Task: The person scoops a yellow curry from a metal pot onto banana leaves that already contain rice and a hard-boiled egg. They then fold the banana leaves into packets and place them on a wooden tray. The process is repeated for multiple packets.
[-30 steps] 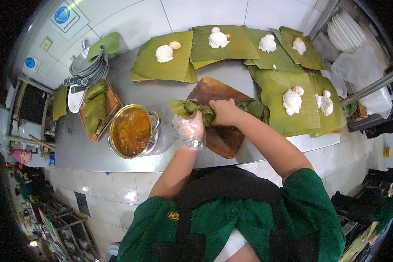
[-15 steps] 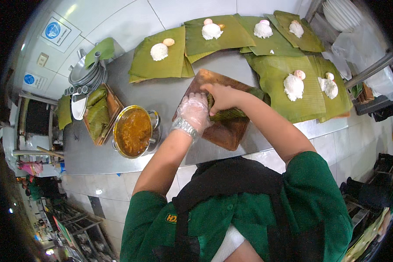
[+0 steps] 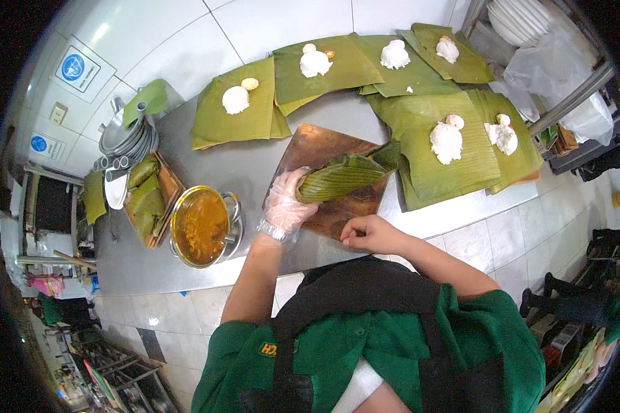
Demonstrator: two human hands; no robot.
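A brown board lies on the steel table in front of me, with a folded green banana leaf packet across it. My left hand, in a clear plastic glove, grips the packet's left end. The packet's right end rises in a loose leaf flap. Near the board's front corner, my bare right hand is apart from the packet, fingers curled in; whatever they might hold is hidden. Left of the board stands a steel pot of orange-brown stew with a handle sticking out.
Banana leaf sheets bearing rice mounds and eggs line the table's back and right. Left of the pot, wrapped leaf packets sit on a brown tray. Stacked metal pans stand behind them. White plates fill the back right rack.
My right hand has come off the packet and drawn back toward me, its fingers curling. My left hand has shifted to the packet's left end. The packet now shows in full view.
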